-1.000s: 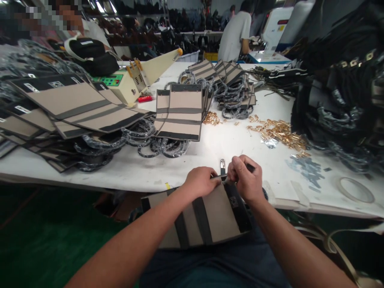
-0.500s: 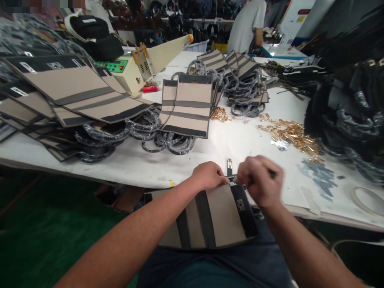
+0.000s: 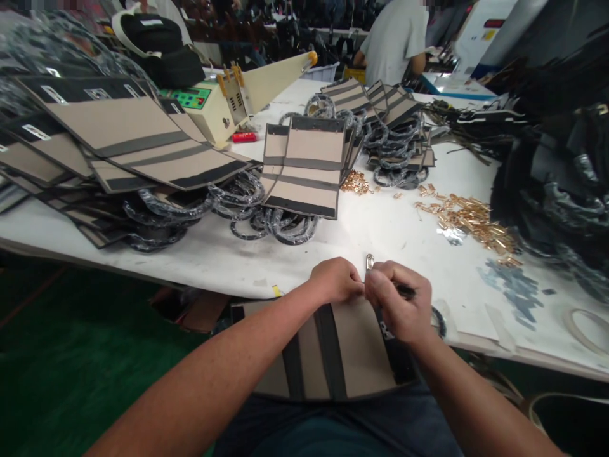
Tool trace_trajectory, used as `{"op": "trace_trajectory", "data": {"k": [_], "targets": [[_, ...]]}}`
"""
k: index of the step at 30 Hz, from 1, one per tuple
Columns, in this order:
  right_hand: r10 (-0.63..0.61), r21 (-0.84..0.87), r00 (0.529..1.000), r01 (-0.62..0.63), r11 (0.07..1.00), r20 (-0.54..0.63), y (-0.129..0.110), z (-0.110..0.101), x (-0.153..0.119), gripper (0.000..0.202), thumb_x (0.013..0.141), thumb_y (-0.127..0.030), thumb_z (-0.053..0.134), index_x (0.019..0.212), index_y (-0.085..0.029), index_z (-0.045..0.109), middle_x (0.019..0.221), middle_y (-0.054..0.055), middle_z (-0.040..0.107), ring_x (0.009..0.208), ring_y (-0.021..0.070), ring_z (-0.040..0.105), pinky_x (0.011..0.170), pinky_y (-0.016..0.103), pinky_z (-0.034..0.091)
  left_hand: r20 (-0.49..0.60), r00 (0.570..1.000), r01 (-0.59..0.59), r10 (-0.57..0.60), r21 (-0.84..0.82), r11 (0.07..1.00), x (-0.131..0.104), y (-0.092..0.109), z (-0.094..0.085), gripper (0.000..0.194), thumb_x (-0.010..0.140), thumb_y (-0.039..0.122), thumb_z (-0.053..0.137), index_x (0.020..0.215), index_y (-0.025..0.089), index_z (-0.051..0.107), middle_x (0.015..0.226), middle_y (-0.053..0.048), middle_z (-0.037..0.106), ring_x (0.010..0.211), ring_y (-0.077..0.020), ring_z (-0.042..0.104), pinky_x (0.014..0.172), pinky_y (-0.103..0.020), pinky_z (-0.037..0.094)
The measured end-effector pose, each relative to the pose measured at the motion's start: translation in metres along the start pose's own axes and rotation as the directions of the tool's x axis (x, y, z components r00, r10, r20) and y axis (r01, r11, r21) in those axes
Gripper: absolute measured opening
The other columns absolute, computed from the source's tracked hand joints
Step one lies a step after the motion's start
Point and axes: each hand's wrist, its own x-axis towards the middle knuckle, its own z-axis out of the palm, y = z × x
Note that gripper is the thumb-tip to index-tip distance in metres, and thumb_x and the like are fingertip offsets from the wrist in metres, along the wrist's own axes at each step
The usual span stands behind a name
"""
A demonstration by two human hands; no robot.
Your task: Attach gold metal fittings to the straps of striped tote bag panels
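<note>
A beige bag panel point(image 3: 364, 355) with dark stripes and a dark border leans between my lap and the table edge. My left hand point(image 3: 335, 280) is closed in a pinch on its upper edge. Close beside it, my right hand point(image 3: 403, 301) is closed round a dark-handled tool point(image 3: 405, 291); the tool's tip is hidden by the fingers. Just above the two hands a small shiny metal fitting point(image 3: 370, 260) on a short dark strap rests on the table. The right hand partly covers a metal plate point(image 3: 386, 330) on the panel's dark border.
Stacked bag panels point(image 3: 143, 127) with plastic-wrapped handles fill the left, and more panels point(image 3: 314, 146) stand mid-table. Gold metal pieces point(image 3: 476, 219) and grey strips point(image 3: 514, 292) lie to the right, near a tape roll point(image 3: 590, 330). A cream machine point(image 3: 214, 114) and a person point(image 3: 397, 38) are behind.
My right hand has moved left and slightly down, closer to my left hand, and now covers part of the metal plate. The left hand keeps its pinch on the panel edge.
</note>
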Motion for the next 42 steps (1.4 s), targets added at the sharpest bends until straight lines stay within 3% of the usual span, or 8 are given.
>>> {"op": "trace_trajectory", "data": {"k": [8, 13, 17, 24, 29, 33, 38, 42], "targets": [[-0.052, -0.195, 0.995, 0.067, 0.978, 0.083, 0.011, -0.004, 0.002, 0.040, 0.101, -0.031, 0.062, 0.064, -0.023, 0.052, 0.060, -0.002, 0.051, 0.055, 0.0142, 0.044, 0.055, 0.032, 0.035, -0.006, 0.999, -0.041, 0.041, 0.002, 0.999, -0.004, -0.003, -0.003, 0.029, 0.084, 0.048, 0.069, 0.072, 0.023, 0.079, 0.066, 0.001, 0.070, 0.068, -0.0169, 0.063, 0.059, -0.028, 0.035], [0.074, 0.025, 0.996, -0.073, 0.997, -0.039, 0.001, -0.010, 0.004, 0.043, 0.100, -0.034, 0.067, 0.062, -0.023, 0.051, 0.057, -0.002, 0.051, 0.052, 0.0152, 0.046, 0.053, 0.031, 0.037, -0.028, 1.000, -0.003, 0.002, -0.030, 1.000, -0.012, 0.001, -0.004, 0.020, 0.083, 0.042, 0.070, 0.079, 0.028, 0.083, 0.074, 0.002, 0.076, 0.072, -0.0173, 0.065, 0.060, -0.027, 0.038], [-0.040, 0.305, 0.989, 0.082, 0.949, -0.141, -0.020, -0.007, 0.009, 0.036, 0.096, -0.031, 0.073, 0.065, -0.024, 0.056, 0.053, -0.004, 0.046, 0.044, 0.0135, 0.041, 0.045, 0.030, 0.036, -0.025, 1.000, 0.018, -0.020, -0.058, 0.998, -0.009, 0.001, -0.002, 0.016, 0.080, 0.041, 0.074, 0.083, 0.029, 0.084, 0.084, 0.002, 0.079, 0.079, -0.0188, 0.068, 0.063, -0.028, 0.041], [0.106, 0.273, 0.989, -0.075, 0.959, -0.099, 0.002, -0.004, 0.006, 0.041, 0.099, -0.032, 0.069, 0.063, -0.023, 0.052, 0.052, -0.004, 0.045, 0.045, 0.0130, 0.043, 0.045, 0.030, 0.035, -0.023, 0.999, 0.031, -0.032, -0.051, 0.998, -0.011, 0.004, -0.005, 0.016, 0.082, 0.041, 0.073, 0.080, 0.029, 0.084, 0.078, 0.002, 0.079, 0.076, -0.0183, 0.069, 0.061, -0.028, 0.039], [-0.018, 0.323, 0.981, 0.081, 0.943, -0.194, -0.001, -0.011, 0.005, 0.037, 0.096, -0.031, 0.073, 0.064, -0.023, 0.055, 0.053, -0.005, 0.046, 0.044, 0.0123, 0.043, 0.045, 0.030, 0.037, -0.026, 0.999, 0.040, -0.042, -0.060, 0.997, -0.009, 0.004, -0.005, 0.015, 0.081, 0.040, 0.074, 0.083, 0.029, 0.084, 0.083, 0.001, 0.080, 0.080, -0.0188, 0.069, 0.064, -0.028, 0.042], [0.087, 0.327, 0.981, -0.027, 0.945, -0.171, 0.007, -0.017, 0.004, 0.038, 0.097, -0.028, 0.071, 0.064, -0.023, 0.053, 0.052, -0.005, 0.046, 0.044, 0.0122, 0.043, 0.044, 0.029, 0.035, -0.007, 0.999, 0.044, -0.044, -0.063, 0.997, -0.008, 0.005, -0.004, 0.018, 0.082, 0.041, 0.073, 0.083, 0.027, 0.084, 0.082, 0.000, 0.080, 0.077, -0.0189, 0.069, 0.065, -0.028, 0.044], [0.004, 0.408, 0.970, 0.099, 0.908, -0.243, 0.008, -0.021, 0.006, 0.037, 0.096, -0.028, 0.072, 0.066, -0.023, 0.052, 0.051, -0.007, 0.044, 0.041, 0.0109, 0.040, 0.041, 0.028, 0.034, -0.021, 0.999, 0.041, -0.042, -0.061, 0.997, -0.007, 0.005, -0.001, 0.018, 0.081, 0.040, 0.074, 0.083, 0.026, 0.084, 0.084, 0.000, 0.081, 0.079, -0.0195, 0.070, 0.063, -0.027, 0.044], [0.099, 0.329, 0.978, -0.035, 0.944, -0.181, 0.021, -0.011, 0.002, 0.038, 0.097, -0.033, 0.071, 0.066, -0.025, 0.050, 0.049, -0.007, 0.046, 0.043, 0.0125, 0.042, 0.044, 0.029, 0.036, -0.045, 0.999, 0.025, -0.027, -0.052, 0.998, -0.008, 0.007, -0.002, 0.017, 0.083, 0.039, 0.074, 0.080, 0.025, 0.083, 0.076, 0.002, 0.078, 0.075, -0.0187, 0.071, 0.064, -0.027, 0.046]]}}
